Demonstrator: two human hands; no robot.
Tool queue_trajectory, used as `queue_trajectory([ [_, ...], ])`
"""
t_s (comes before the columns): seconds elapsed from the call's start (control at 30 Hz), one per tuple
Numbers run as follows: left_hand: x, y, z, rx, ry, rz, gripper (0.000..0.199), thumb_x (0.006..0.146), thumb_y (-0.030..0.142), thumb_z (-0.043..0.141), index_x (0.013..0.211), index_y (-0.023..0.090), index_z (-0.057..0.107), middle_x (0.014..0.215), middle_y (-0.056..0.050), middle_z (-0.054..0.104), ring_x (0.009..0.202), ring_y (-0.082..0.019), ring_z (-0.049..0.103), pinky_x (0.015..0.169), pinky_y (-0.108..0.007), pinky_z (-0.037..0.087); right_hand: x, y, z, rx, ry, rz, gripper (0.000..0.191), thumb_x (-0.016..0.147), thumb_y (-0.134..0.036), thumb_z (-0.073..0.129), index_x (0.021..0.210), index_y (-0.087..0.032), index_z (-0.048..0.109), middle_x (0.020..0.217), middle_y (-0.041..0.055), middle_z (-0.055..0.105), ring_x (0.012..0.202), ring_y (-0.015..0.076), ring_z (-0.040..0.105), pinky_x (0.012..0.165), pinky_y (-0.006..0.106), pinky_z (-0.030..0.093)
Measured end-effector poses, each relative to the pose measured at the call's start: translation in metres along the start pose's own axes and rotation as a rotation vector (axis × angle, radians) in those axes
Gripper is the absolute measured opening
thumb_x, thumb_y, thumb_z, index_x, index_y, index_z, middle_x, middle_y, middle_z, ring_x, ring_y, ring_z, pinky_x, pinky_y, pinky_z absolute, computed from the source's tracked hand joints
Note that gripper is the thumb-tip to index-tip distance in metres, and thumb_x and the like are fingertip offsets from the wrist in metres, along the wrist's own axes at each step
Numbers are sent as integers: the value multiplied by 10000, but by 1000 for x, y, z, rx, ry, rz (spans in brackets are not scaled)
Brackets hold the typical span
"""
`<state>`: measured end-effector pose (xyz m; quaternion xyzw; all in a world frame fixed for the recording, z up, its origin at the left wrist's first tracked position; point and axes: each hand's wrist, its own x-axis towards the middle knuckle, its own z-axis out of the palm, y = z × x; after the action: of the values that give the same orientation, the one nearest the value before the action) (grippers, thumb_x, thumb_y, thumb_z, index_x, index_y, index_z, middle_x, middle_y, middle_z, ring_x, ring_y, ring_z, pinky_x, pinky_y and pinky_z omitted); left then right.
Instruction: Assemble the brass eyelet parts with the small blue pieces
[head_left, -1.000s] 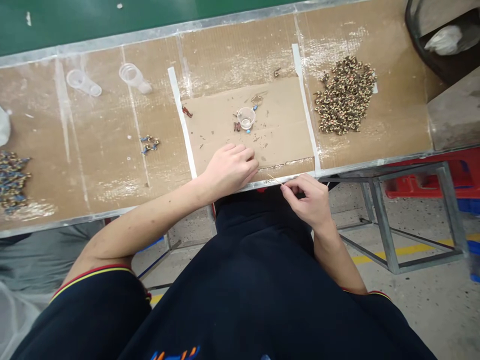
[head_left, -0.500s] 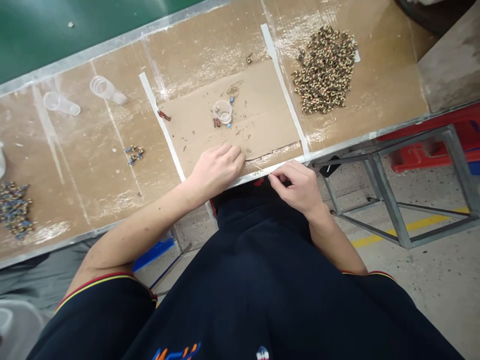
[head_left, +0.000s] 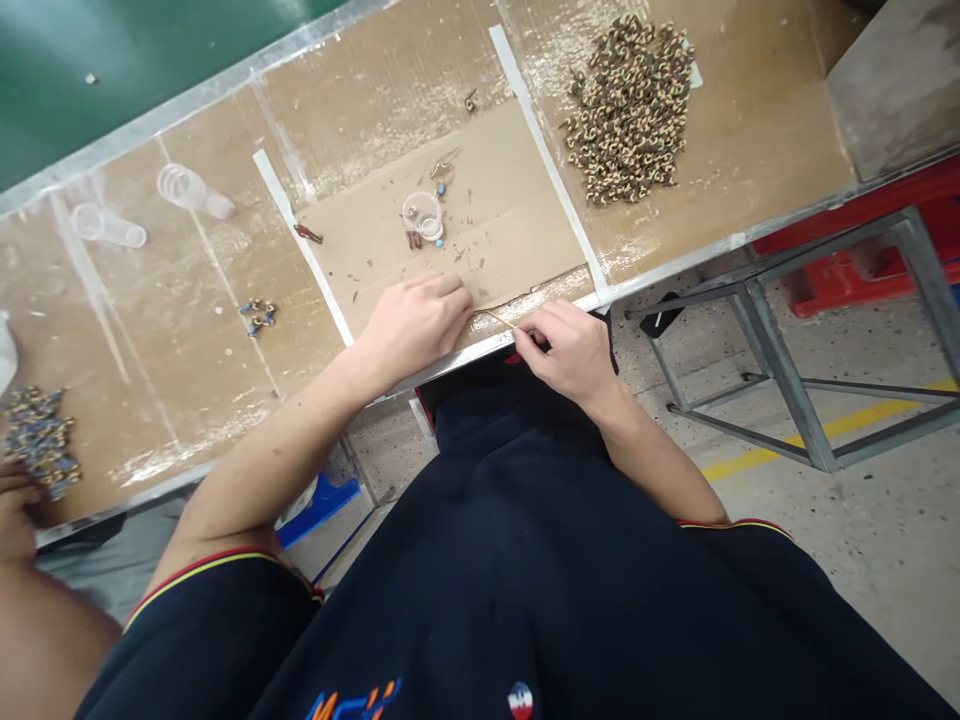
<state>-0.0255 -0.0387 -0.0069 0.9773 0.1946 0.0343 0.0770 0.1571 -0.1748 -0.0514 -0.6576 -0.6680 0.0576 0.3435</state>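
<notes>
A thin yellowish strand spans the gap between my two hands at the table's front edge. My right hand pinches its right end between thumb and fingers. My left hand rests on the front of a cardboard sheet, fingers curled together at the strand's left end; its fingertips are partly hidden. Beyond my hands stands a small clear cup, with brown pieces and blue bits beside it. A reddish-brown piece lies near the left white tape strip.
A large pile of small brown and yellow parts lies right. Left are clear cups, a few blue-gold parts, a blue-gold pile and another person's hand. A metal frame stands right.
The strand now shows stretched between my hands, and my right hand is slightly higher and further left in view. Another person's hand and arm have appeared at the left. The whole view has shifted slightly.
</notes>
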Motion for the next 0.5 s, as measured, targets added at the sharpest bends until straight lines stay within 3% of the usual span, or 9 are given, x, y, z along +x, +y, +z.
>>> queue_trajectory([
  [0.27,-3,-13,3,-79,36,230,353,1007,221,417,1103,156,751,1058,-119,721,891,-218,678,760,-353,562,0,-1,1,-61,-44,10,275,965,-201,521,695,-211,571,658,13,609,662,161,518,629,314,357],
  [0.5,13,-22,4,-8,-54,424,357,1040,278,410,946,174,738,895,-81,691,768,-183,643,714,-334,533,0,-2,1,-88,-66,17,263,956,-193,525,697,-220,560,664,27,620,673,181,523,626,338,341],
])
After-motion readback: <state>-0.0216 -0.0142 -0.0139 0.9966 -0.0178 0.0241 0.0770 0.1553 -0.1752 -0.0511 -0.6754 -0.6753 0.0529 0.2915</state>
